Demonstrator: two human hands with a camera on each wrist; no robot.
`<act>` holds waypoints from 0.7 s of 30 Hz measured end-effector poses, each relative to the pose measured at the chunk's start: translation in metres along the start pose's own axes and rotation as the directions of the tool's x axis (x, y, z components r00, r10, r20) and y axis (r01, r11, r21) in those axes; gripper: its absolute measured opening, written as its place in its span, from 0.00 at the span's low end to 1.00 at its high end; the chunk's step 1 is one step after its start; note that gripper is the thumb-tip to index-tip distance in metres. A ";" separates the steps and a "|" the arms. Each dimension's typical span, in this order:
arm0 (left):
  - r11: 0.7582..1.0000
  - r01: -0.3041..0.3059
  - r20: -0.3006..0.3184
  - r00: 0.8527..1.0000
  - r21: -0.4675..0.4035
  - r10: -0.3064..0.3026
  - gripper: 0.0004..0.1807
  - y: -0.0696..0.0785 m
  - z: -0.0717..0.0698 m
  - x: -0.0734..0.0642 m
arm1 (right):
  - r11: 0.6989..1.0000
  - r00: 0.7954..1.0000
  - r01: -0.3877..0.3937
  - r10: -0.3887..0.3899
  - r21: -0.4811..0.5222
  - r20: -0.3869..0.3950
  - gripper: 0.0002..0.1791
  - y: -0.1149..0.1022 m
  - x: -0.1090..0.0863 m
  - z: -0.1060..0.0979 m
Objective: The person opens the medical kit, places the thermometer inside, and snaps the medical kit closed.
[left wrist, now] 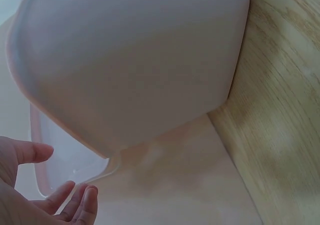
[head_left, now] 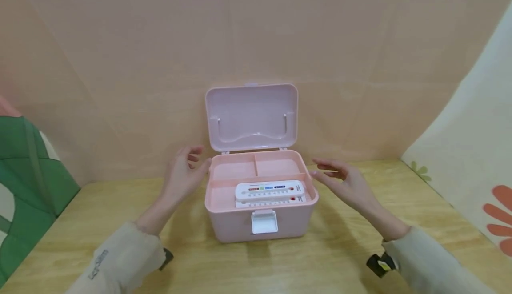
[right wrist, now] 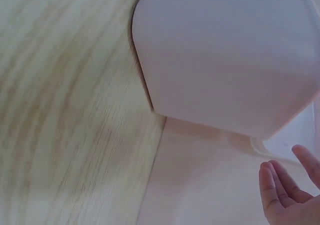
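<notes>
A pink lidded storage box [head_left: 228, 225] stands on the table with its lid [head_left: 252, 114] raised at the back. Inside is a divided tray [head_left: 236, 167], and two white thermometer cards [head_left: 270, 190] lie overlapping in its front compartment. My left hand [head_left: 184, 174] is beside the box's left rear rim, fingers relaxed and holding nothing. On the opposite side my right hand [head_left: 346, 183] hovers by the right rim, thumb apart from the loosely bent fingers. Both wrist views show the box's side walls [left wrist: 150, 75] with the fingers near the rear corners.
The wooden table [head_left: 256, 272] carries the box, with a peach cloth backdrop [head_left: 340, 63] close behind the lid. A green patterned fabric [head_left: 24, 187] hangs at left, a white flowered one [head_left: 472, 160] at right. A white latch [head_left: 264, 222] hangs on the box's front.
</notes>
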State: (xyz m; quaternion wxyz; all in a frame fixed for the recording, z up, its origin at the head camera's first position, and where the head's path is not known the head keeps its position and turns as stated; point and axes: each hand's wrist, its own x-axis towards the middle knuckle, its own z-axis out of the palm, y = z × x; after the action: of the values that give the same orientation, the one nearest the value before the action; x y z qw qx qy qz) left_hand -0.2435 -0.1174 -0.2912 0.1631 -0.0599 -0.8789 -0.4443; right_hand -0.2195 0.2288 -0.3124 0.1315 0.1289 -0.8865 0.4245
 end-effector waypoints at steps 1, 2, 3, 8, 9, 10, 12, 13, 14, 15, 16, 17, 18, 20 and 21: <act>1.000 0.003 0.003 1.000 -0.007 -0.003 0.22 -0.001 0.001 0.001 | 1.000 1.000 0.000 0.000 0.007 -0.003 0.23 0.001 0.003 0.000; 1.000 0.009 0.004 1.000 -0.013 -0.009 0.22 -0.001 0.001 0.001 | 1.000 1.000 -0.007 0.007 0.008 -0.007 0.23 0.002 0.005 0.000; 1.000 0.017 0.008 1.000 -0.025 -0.016 0.23 -0.001 0.002 0.002 | 1.000 1.000 -0.010 0.011 0.011 -0.008 0.23 0.003 0.008 0.001; 0.997 0.046 0.050 0.998 -0.062 -0.043 0.28 -0.005 0.006 0.005 | 0.999 0.999 -0.035 0.036 0.031 -0.012 0.24 0.009 0.021 0.009; 0.996 0.051 0.060 0.997 -0.071 -0.047 0.29 -0.007 0.006 0.006 | 0.999 0.999 -0.032 0.032 0.036 -0.011 0.24 0.010 0.024 0.011; 0.995 0.057 0.069 0.996 -0.078 -0.051 0.30 -0.008 0.007 0.007 | 0.999 0.999 -0.032 0.033 0.038 -0.012 0.24 0.011 0.027 0.013; 0.994 0.064 0.086 0.995 -0.090 -0.056 0.32 -0.011 0.007 0.009 | 0.999 1.000 -0.031 0.031 0.039 -0.006 0.24 0.013 0.033 0.016; 0.994 0.066 0.090 0.994 -0.091 -0.058 0.32 -0.012 0.008 0.011 | 0.999 0.999 -0.033 0.033 0.039 -0.003 0.24 0.014 0.036 0.017; 0.993 0.063 0.094 0.994 -0.101 -0.053 0.33 -0.013 0.008 0.013 | 0.999 1.000 -0.029 0.029 0.043 -0.002 0.24 0.015 0.039 0.018; 0.992 0.062 0.098 0.994 -0.109 -0.052 0.33 -0.014 0.009 0.015 | 0.999 1.000 -0.024 0.025 0.043 -0.005 0.24 0.015 0.042 0.018; 0.991 0.060 0.099 0.994 -0.117 -0.049 0.33 -0.014 0.010 0.018 | 0.999 1.000 -0.017 0.017 0.048 -0.011 0.24 0.016 0.045 0.017; 0.991 0.056 0.101 0.994 -0.122 -0.043 0.34 -0.014 0.011 0.020 | 0.999 1.000 -0.006 0.007 0.050 -0.020 0.23 0.016 0.048 0.017; 0.990 0.053 0.103 0.994 -0.132 -0.040 0.34 -0.014 0.012 0.023 | 0.999 1.000 0.003 -0.002 0.050 -0.027 0.23 0.017 0.051 0.016; 0.987 0.054 0.109 0.993 -0.153 -0.038 0.34 -0.014 0.014 0.025 | 0.999 0.999 0.011 -0.009 0.048 -0.035 0.23 0.016 0.053 0.013; 0.986 0.057 0.111 0.993 -0.158 -0.040 0.34 -0.014 0.015 0.025 | 0.999 0.999 0.007 -0.005 0.045 -0.036 0.23 0.016 0.053 0.012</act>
State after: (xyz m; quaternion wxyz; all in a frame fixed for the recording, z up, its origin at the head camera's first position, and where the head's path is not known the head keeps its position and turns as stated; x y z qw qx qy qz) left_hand -0.2742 -0.1151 -0.3015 0.0993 -0.0755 -0.8487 -0.5139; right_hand -0.2762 0.2226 -0.3129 0.1456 0.1269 -0.8738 0.4462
